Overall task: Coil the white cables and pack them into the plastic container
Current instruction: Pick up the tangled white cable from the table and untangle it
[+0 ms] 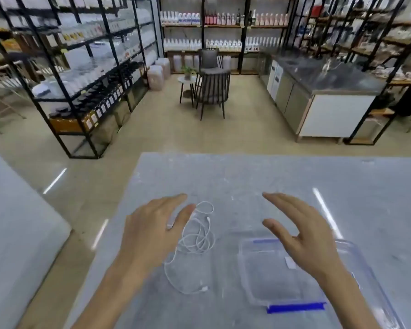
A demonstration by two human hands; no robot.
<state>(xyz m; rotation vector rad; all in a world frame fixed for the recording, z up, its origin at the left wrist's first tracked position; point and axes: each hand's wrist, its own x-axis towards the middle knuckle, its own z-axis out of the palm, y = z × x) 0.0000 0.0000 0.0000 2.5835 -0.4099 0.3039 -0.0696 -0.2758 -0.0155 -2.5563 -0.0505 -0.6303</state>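
A loose tangle of white cable [197,241] lies on the grey table [247,181], its tail looping down to a plug near the front. My left hand [150,231] hovers just left of the tangle, fingers straight and spread, holding nothing. To the right stands a clear plastic container [266,288] with blue clips on its near and far rims; nothing shows inside it but a small white label. My right hand [299,236] is over the container's far part, fingers extended and empty.
The table's left edge runs diagonally beside my left forearm, with floor beyond it. Another grey surface [14,224] lies at the far left. Shelving racks, two chairs [211,91] and a steel counter [318,91] stand well beyond the table.
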